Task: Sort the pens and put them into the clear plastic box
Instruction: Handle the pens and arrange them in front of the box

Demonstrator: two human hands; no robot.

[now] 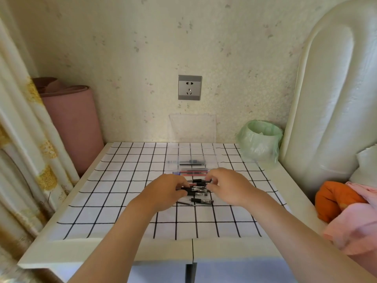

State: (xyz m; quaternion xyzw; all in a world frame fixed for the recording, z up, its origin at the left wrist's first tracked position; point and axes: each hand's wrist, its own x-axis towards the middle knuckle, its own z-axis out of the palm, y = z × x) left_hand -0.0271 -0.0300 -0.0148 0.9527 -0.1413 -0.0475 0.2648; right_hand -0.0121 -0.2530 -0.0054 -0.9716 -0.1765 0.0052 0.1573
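Note:
A pile of black-capped pens (201, 193) lies on the checked tablecloth in the middle of the table. My left hand (170, 189) grips a bundle of the pens from the left, fingers closed around their ends. My right hand (226, 185) pinches a pen at the pile's right end. Just behind the hands stands the clear plastic box (173, 158), with a few pens (191, 166) lying in it, black ones at the back and red ones at the front. Its open lid (192, 127) leans up against the wall.
A bin with a green bag (259, 139) stands at the table's back right corner. A pink roll (73, 127) and a curtain (22, 150) are to the left. Orange and pink cloth (344, 211) lies on the right beside a padded headboard (330, 99).

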